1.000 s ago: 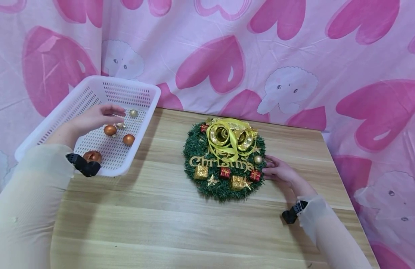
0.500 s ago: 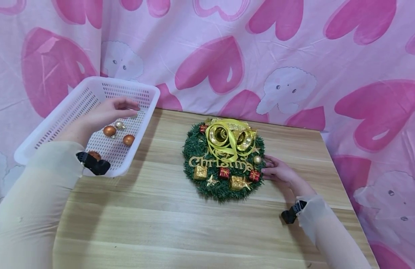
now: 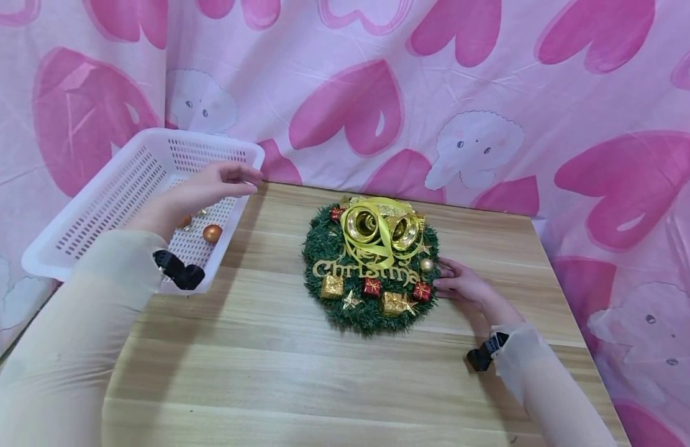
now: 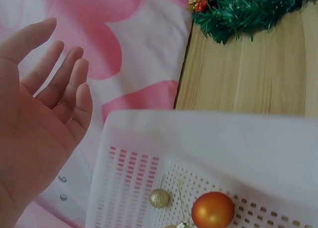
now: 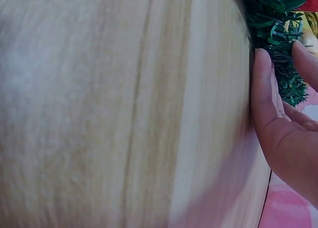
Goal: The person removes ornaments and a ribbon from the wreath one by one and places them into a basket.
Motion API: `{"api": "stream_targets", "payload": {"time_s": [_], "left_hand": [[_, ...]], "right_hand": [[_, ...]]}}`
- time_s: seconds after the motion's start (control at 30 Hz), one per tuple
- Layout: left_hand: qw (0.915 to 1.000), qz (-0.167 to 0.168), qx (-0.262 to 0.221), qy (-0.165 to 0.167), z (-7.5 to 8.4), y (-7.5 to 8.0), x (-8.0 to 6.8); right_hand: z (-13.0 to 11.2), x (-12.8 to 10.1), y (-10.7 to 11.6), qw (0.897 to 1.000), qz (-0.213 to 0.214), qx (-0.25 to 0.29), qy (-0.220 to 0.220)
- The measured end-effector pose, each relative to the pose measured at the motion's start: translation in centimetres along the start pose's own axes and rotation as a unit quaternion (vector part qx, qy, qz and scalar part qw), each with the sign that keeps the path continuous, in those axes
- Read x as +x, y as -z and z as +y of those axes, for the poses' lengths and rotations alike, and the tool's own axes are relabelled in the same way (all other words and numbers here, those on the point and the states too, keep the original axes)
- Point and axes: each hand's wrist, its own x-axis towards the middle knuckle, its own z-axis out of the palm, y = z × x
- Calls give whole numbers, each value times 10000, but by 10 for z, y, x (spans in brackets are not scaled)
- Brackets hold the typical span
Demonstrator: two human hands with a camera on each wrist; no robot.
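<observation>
Our left hand (image 3: 202, 189) is spread and empty: the left wrist view shows its fingers (image 4: 59, 79) straight and relaxed with nothing between them. It hovers over the near-right corner of the white basket (image 3: 107, 195), its fingertips above the rim closest to the wreath. Below it in the basket lie a copper ball (image 4: 212, 209) and a smaller pale gold ball (image 4: 159, 198), apart from each other; a second copper ball (image 3: 184, 221) peeks from under the hand in the head view.

Our right hand (image 3: 462, 287) rests on the worktop (image 3: 277, 366) with its fingers (image 5: 263, 89) straight and lightly pressed against the green tinsel edge of the wreath (image 3: 372, 264), touching it on its right side without gripping. The wreath lies flat at the middle of the worktop, well apart from the basket, with gold bells (image 3: 384, 228) and ribbon at the top, gilt "Merry Christmas" lettering across it, and small red and gold gift boxes below.

As we judge it, the step in hand goes best if we keep the right hand steady against the wreath so it cannot slide or turn. The balls are round and smooth and will roll on the perforated floor, so we should come down from above and pinch one ball by its cap, taking only one at a time and lifting it clear of the rim.
</observation>
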Motion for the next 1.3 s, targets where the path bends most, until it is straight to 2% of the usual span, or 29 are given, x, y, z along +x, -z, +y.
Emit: {"api": "stream_targets", "payload": {"time_s": [0.1, 0.3, 0.53, 0.8, 1.07, 1.3], "left_hand": [[9999, -40, -34, -126, 4, -7, 7], [9979, -183, -63, -615, 12, -22, 25], [9934, -460, -374, -977, 23, -42, 43], [9904, -696, -582, -1047, 35, -66, 56], [9824, -1100, -919, -1198, 37, -91, 68], [9797, -1360, -837, -1211, 38, -109, 77]], "right_hand": [[0, -1, 0, 10000, 2, 7, -2], [2, -1, 1, 10000, 41, 40, -12], [2, 0, 1, 10000, 11, 48, 47], [0, 0, 1, 10000, 61, -47, 17], [-2, -1, 0, 10000, 19, 4, -13], [0, 0, 1, 10000, -5, -5, -5]]}}
